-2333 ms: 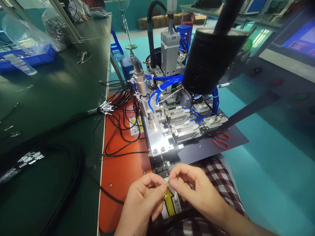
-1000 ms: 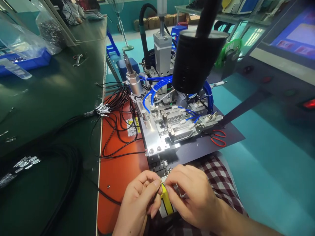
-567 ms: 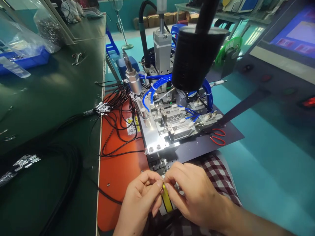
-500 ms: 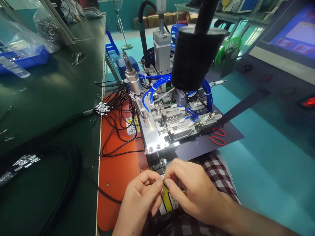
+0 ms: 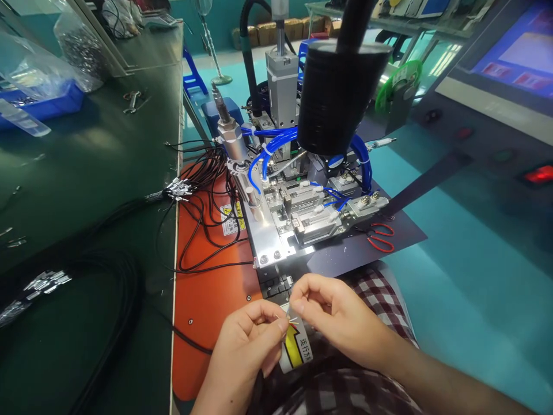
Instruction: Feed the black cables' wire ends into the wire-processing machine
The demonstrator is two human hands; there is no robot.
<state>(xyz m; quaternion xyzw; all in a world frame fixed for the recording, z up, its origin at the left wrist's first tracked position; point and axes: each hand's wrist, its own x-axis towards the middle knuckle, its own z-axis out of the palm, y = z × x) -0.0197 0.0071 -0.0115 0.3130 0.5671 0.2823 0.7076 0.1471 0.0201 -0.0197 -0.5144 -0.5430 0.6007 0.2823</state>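
Pinch time: two hands, one wire end (image 5: pixel 291 317).
We see left hand (image 5: pixel 248 346) and right hand (image 5: pixel 334 314) closed on it fingertip to fingertip, above one yellow arrow label (image 5: pixel 296 350); its long axis runs hand to hand, tip pointing right.

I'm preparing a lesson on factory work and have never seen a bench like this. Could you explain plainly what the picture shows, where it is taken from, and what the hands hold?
The picture comes from a camera worn on the person's head, looking down at their own hands. The left hand and right hand pinch a thin wire between their fingertips, above a yellow arrow label. Behind them stands a small metal machine with blue tubes and a black cylinder hanging over it. Loose black wires lie on an orange mat; red scissors lie to the right. The green bench on the left carries a blue tray.
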